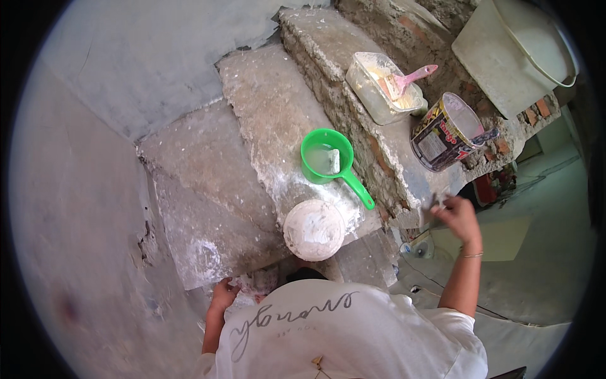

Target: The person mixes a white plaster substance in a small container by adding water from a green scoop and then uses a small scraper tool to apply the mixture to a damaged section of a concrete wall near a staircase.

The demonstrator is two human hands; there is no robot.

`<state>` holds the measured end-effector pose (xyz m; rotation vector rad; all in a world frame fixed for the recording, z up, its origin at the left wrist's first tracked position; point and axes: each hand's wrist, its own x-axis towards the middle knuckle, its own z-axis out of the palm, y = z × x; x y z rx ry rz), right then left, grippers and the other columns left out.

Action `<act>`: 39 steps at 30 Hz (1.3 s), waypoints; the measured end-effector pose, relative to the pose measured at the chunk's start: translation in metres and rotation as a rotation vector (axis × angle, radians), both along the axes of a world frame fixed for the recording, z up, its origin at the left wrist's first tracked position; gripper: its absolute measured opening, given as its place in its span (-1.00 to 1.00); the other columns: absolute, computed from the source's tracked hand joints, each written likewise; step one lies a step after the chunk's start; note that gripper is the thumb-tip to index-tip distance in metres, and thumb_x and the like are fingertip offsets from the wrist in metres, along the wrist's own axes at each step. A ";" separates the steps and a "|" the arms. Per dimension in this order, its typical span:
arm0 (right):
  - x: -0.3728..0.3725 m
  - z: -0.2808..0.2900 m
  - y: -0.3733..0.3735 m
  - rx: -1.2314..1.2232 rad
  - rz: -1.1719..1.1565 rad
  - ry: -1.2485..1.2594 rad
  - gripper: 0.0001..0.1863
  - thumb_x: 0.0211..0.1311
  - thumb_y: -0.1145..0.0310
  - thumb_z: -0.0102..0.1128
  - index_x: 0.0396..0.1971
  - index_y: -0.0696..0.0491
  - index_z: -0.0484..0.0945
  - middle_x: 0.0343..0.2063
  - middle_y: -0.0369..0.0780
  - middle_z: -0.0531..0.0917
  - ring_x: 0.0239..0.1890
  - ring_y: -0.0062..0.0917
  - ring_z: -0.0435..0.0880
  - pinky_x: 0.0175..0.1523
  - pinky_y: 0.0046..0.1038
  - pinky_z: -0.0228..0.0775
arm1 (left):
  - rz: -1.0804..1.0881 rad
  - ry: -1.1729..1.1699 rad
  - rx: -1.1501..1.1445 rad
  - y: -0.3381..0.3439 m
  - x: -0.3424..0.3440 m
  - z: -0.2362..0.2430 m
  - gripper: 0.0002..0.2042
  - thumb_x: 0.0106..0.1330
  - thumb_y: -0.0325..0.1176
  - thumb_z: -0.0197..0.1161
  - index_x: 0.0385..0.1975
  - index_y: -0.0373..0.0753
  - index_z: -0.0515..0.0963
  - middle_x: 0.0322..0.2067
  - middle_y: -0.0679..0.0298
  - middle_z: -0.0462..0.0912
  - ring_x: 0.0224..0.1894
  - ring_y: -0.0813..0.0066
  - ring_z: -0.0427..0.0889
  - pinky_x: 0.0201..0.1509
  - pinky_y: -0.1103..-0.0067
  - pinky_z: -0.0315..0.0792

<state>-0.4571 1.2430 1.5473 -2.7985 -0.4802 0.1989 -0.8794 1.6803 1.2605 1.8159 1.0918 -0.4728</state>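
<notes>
My right hand [459, 219] is at the right end of the steps, fingers closed in a pinch around something small and whitish that I cannot make out. My left hand [222, 295] is low at the lower step's front edge, its fingers curled beside crumpled white and pinkish material [252, 297]; what it grips is partly hidden. Between the hands, a round tub with a white-smeared top [314, 230] stands on a step. Just beyond it, a green dipper [358, 191] contains cloudy liquid and a white block [334, 162].
On the higher step stand a clear plastic container [372, 104] with a pink-handled brush [410, 79] in it and a dark printed bucket [430, 136]. A large pale bucket [505, 60] lies tilted at far right. Rough concrete steps [271, 95] meet a grey wall [164, 57].
</notes>
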 end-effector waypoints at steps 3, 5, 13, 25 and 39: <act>0.025 0.047 0.008 0.774 -0.515 0.069 -0.37 0.20 -0.15 0.11 -0.15 0.22 0.54 -0.50 -0.21 0.62 -0.47 -0.45 0.68 -0.44 -0.50 0.50 | 0.043 0.005 -0.023 0.006 -0.017 -0.007 -0.38 0.12 -0.18 0.37 0.12 -0.43 0.38 -0.32 -0.04 0.66 -0.34 0.24 0.67 -0.24 0.47 0.51; 0.051 0.073 0.008 0.800 -0.572 -0.003 -0.10 0.12 -0.34 0.03 0.07 0.28 0.38 -0.39 -0.03 0.62 -0.43 -0.36 0.69 -0.43 -0.45 0.53 | 0.064 0.009 -0.053 0.002 -0.011 0.009 -0.38 0.13 -0.19 0.37 0.13 -0.43 0.37 -0.34 -0.03 0.66 -0.37 0.29 0.66 -0.28 0.49 0.51; 0.128 0.060 0.023 0.854 -0.556 0.381 -0.38 0.20 0.09 0.07 -0.07 0.44 0.32 -0.36 0.18 0.59 -0.53 -0.18 0.68 -0.49 -0.35 0.57 | 0.126 -0.077 -0.073 0.007 -0.009 0.013 -0.42 0.19 -0.26 0.34 0.14 -0.44 0.34 -0.42 0.08 0.63 -0.50 0.46 0.60 -0.43 0.58 0.47; -0.018 0.100 0.011 1.045 -0.381 -0.016 -0.72 0.06 0.63 -0.10 -0.18 0.36 0.39 -0.28 -0.06 0.57 -0.45 -0.31 0.64 -0.51 -0.37 0.54 | 0.272 -0.346 -0.345 0.003 0.002 0.066 -0.53 0.25 -0.36 0.30 0.11 -0.42 0.36 -0.33 0.22 0.57 -0.39 0.57 0.54 -0.37 0.63 0.46; -0.170 -0.015 0.251 0.697 0.423 0.483 -0.53 0.06 0.68 -0.03 0.06 0.22 0.45 -0.20 -0.29 0.60 -0.17 -0.66 0.52 -0.02 -0.60 0.35 | 0.023 -0.953 -0.565 0.022 0.063 0.178 0.33 -0.13 -0.01 0.53 0.38 -0.11 -0.55 0.40 -0.01 -0.23 0.42 0.05 -0.10 0.38 0.26 0.03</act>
